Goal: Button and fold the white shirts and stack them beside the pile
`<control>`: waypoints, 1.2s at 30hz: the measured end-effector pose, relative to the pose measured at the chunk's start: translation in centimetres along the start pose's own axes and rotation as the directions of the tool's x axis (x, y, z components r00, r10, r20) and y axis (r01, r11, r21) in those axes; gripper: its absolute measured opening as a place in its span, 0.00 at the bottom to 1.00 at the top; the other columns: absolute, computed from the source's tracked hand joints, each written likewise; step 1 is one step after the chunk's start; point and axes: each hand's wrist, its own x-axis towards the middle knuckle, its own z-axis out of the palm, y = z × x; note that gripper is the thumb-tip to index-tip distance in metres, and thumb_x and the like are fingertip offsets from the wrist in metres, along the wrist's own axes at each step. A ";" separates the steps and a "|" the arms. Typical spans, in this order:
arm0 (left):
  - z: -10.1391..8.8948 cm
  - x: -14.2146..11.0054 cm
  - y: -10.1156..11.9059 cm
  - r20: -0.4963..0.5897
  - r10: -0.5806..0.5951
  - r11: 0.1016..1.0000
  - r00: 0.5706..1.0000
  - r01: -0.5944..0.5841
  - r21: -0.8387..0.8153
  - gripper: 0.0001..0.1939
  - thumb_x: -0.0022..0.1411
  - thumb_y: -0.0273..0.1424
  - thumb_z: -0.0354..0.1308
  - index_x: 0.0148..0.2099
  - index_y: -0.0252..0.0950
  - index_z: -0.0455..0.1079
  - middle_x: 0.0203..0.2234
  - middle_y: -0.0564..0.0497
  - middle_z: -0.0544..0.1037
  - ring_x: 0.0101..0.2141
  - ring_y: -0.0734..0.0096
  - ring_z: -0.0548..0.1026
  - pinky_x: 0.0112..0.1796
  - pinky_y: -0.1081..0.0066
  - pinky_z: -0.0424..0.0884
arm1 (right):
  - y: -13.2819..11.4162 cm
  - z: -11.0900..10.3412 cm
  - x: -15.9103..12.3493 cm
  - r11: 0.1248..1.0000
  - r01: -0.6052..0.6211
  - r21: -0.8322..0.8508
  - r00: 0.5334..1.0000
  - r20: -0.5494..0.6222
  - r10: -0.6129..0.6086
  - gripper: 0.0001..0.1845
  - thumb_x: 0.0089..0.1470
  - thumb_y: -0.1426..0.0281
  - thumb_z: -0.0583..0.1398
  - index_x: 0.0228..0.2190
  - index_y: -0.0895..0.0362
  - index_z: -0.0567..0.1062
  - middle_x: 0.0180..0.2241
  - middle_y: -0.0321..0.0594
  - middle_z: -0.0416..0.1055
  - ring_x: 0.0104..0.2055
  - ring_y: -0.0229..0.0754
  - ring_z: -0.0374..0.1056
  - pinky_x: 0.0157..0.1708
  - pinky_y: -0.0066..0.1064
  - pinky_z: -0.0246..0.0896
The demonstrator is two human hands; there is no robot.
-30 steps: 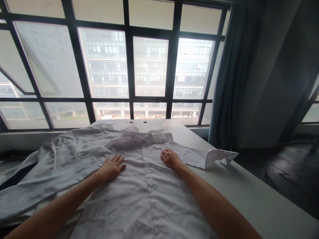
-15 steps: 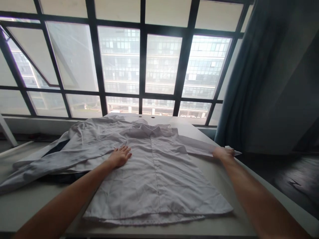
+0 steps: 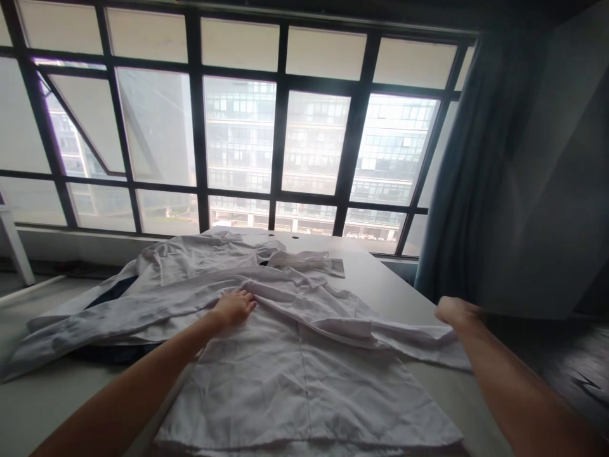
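The left hand [image 3: 234,308] lies open, palm down, its fingers [image 3: 247,303] resting on the white button-front shirt [image 3: 304,387] near the middle of the frame, with no fold of cloth gathered in them. The right hand [image 3: 455,311] sits at the right of the frame, curled and slightly blurred, just above the end of a shirt sleeve [image 3: 419,336]; whether it grips that cloth, I cannot tell. The sleeve lies in a rumpled band across the shirt's body. The shirt spreads over a white table [image 3: 380,285], with its collar [image 3: 299,259] toward the window. A dark blue cloth [image 3: 114,297] shows under the shirt's left side. A blue-grey curtain [image 3: 457,203] hangs at the right, beyond the table.
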 end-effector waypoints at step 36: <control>-9.9 18.7 -2.6 -0.435 -0.261 0.945 0.862 0.136 -0.298 0.27 0.70 0.29 0.53 0.66 0.18 0.60 0.66 0.23 0.59 0.61 0.46 0.67 0.58 0.58 0.65 | -29.7 1.3 9.8 0.854 0.421 0.304 0.903 -0.231 -0.363 0.34 0.62 0.65 0.60 0.65 0.62 0.60 0.68 0.56 0.54 0.68 0.57 0.52 0.64 0.45 0.52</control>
